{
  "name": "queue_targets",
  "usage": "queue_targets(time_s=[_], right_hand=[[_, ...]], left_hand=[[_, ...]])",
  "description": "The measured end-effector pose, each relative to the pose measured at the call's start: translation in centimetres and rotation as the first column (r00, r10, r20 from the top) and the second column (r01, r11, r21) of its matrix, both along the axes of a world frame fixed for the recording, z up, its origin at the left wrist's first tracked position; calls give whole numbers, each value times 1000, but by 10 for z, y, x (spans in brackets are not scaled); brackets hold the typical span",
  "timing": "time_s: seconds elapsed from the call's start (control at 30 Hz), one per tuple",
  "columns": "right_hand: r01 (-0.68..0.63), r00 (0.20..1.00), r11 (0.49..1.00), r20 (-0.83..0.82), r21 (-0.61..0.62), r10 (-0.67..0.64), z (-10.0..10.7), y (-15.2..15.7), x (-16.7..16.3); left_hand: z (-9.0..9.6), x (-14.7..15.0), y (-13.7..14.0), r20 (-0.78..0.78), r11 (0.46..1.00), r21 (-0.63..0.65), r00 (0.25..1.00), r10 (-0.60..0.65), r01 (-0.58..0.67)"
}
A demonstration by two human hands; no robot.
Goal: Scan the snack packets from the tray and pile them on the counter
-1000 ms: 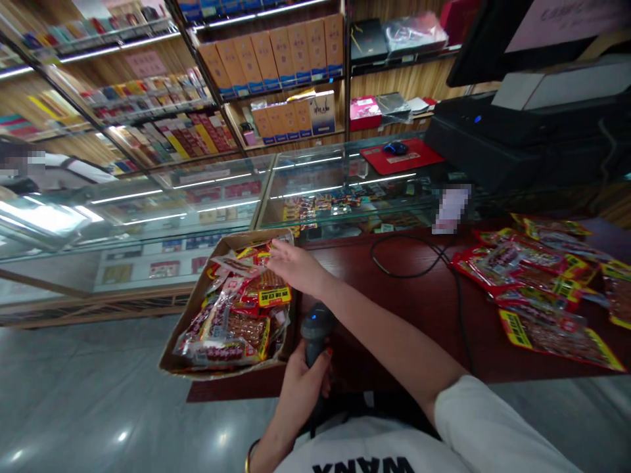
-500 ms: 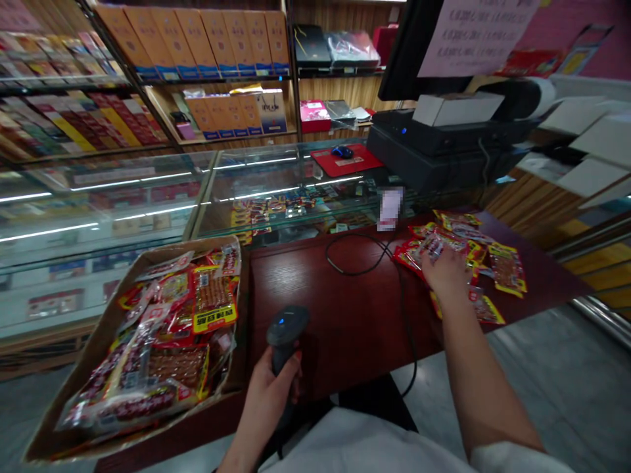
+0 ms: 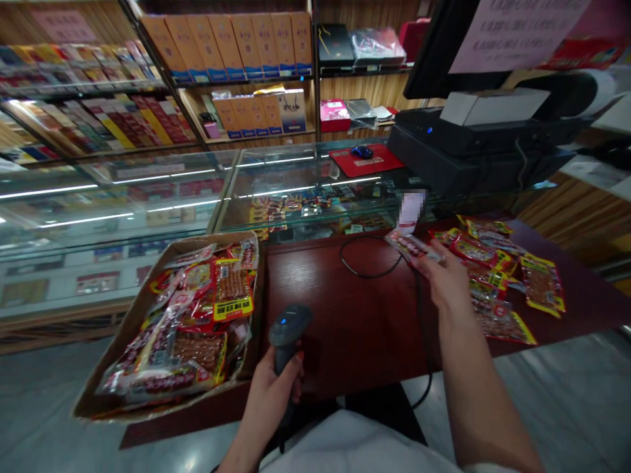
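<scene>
My left hand (image 3: 277, 384) is wrapped round the handle of a dark grey barcode scanner (image 3: 290, 326), held upright near the counter's front edge. My right hand (image 3: 446, 276) grips a small clear-and-red snack packet (image 3: 409, 246) by its right end, just above the wooden counter. Beside and beyond that hand lies a loose pile of snack packets (image 3: 473, 248), red and yellow, some overlapping. To the left, a cardboard box (image 3: 261, 295) is filled with similar packets, among them a yellow-edged packet of brown sticks (image 3: 233, 289) on top.
A black cable (image 3: 341, 257) loops over the dark red counter (image 3: 315, 289). Behind it stand a glass display case (image 3: 192, 197), a red mouse pad (image 3: 389, 161) with a mouse, and a black cash drawer (image 3: 444, 161) under a monitor. Shelves hold orange boxes (image 3: 241, 49).
My right hand has lifted a snack packet off the pile and moved it left. The scanner stays in my left hand. The view has turned slightly, shifting the surroundings rightward.
</scene>
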State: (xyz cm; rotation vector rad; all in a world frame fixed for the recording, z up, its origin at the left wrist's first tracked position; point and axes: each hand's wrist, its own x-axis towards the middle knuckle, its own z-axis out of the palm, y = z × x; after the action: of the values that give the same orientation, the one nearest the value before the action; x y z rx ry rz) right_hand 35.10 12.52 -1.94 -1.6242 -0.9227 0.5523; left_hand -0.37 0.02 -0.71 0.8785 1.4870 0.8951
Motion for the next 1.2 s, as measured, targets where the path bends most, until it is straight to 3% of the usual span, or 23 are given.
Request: queue_targets(time_s=[0.07, 0.13, 0.3, 0.5, 0.73, 0.93, 1.2], right_hand=[[-177, 954, 983, -238, 44, 183, -6, -7, -45], [-281, 859, 956, -420, 90, 292, -14, -11, -89], [-340, 644, 925, -674, 170, 360, -35, -9, -149], [-373, 480, 906, -795, 199, 371, -49, -17, -162], [-403, 362, 885, -847, 235, 390, -51, -16, -173], [-395, 302, 881, -870, 259, 390, -57, -15, -177], [-402, 273, 877, -879, 265, 391, -59, -16, -183]], left_hand=[[1, 0, 1, 9, 1000, 13, 1000, 7, -7], [3, 0, 1, 12, 1000, 27, 1000, 6, -6], [6, -5, -2, 2, 997, 66, 1000, 29, -29], [8, -4, -5, 4, 998, 59, 1000, 9, -9], [19, 10, -3, -20, 993, 60, 995, -99, 100], [23, 9, -3, -8, 985, 59, 986, -164, 164], [27, 12, -1, 0, 991, 43, 992, -124, 124]])
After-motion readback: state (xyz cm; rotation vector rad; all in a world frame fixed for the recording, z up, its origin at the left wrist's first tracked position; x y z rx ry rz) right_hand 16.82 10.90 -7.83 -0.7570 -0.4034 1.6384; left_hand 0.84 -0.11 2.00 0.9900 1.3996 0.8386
